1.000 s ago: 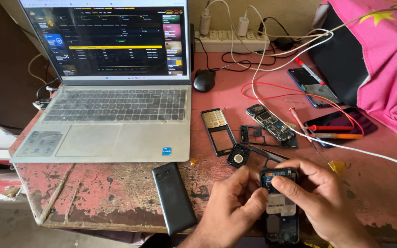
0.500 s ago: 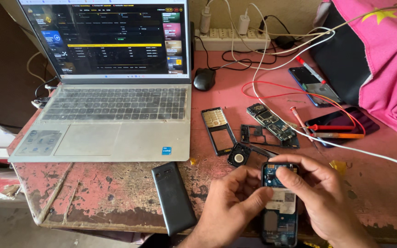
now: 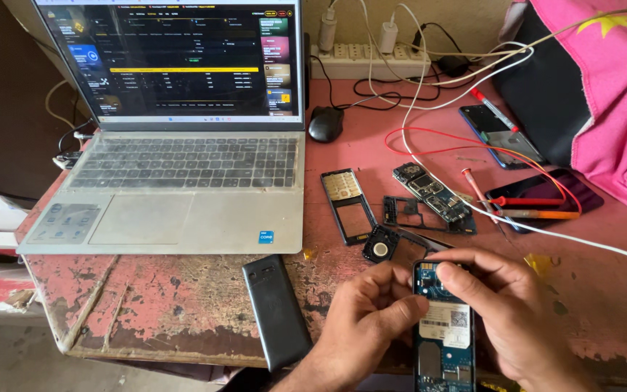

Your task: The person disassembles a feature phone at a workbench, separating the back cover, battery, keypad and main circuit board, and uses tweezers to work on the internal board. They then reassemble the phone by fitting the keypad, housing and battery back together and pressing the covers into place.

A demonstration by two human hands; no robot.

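Observation:
Both my hands hold an opened blue phone body (image 3: 443,327) at the table's near edge, back side up with a white label showing. My left hand (image 3: 361,323) grips its left side, thumb across the label. My right hand (image 3: 506,305) grips the right side, fingers curled over the top end. Just beyond my hands lie phone parts: a black keypad frame (image 3: 346,203), a green circuit board (image 3: 431,190), a black inner frame (image 3: 409,214) and a piece with a round speaker (image 3: 380,248). A black bar phone (image 3: 276,311) lies left of my hands.
An open laptop (image 3: 175,181) fills the left of the worn pink table (image 3: 146,290). A mouse (image 3: 326,123), power strip (image 3: 361,62) with chargers, red and white cables, two smartphones (image 3: 501,134), screwdrivers (image 3: 524,202) and pink cloth (image 3: 604,87) crowd the back right.
The blue phone body has shifted slightly nearer to me and lies more lengthwise in my hands; my fingers have re-gripped its top end. The parts on the table have not moved.

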